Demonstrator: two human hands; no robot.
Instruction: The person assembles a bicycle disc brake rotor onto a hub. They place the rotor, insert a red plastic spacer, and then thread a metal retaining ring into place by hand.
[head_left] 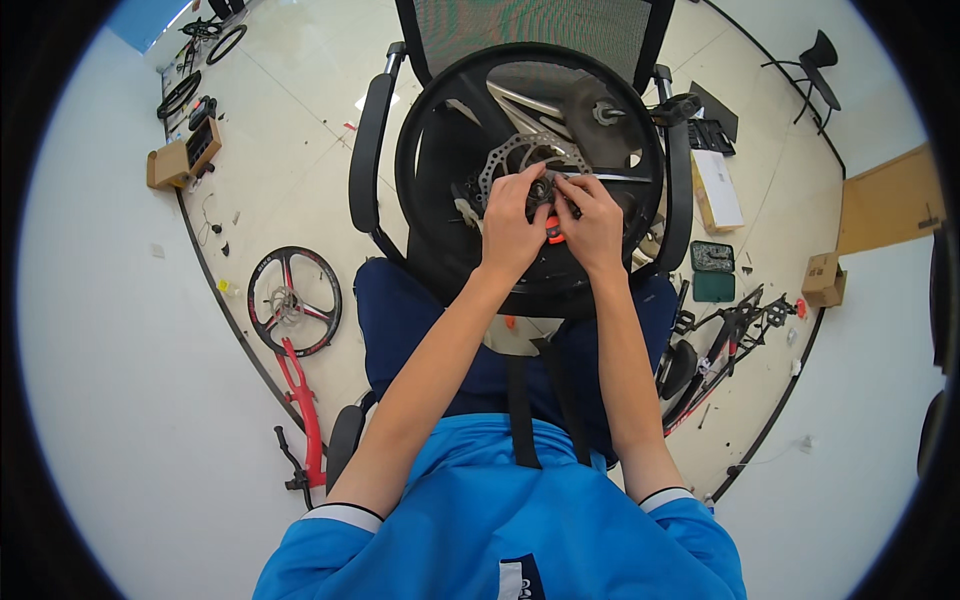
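Observation:
A black bicycle wheel (pixel 408 150) lies on the seat of a black office chair (pixel 370 150) in front of me. A silver brake disc (pixel 492 165) with holes shows near the wheel's middle, beyond my fingers. My left hand (pixel 512 225) is closed with its fingertips on a small dark round part (pixel 541 188) over the wheel. From the other side my right hand (pixel 593 222) pinches the same part. My fingers cover much of it, so whether it is fixed to the hub is hidden. A small orange and black object (pixel 555 231) lies just below my fingertips.
Left on the floor are a spoked wheel (pixel 262 312) and a red bicycle frame (pixel 312 430). On the right lie a dark bicycle frame (pixel 735 335), an open green case (pixel 713 272) and a white-topped box (pixel 722 195). The chair's armrests (pixel 677 200) flank the wheel.

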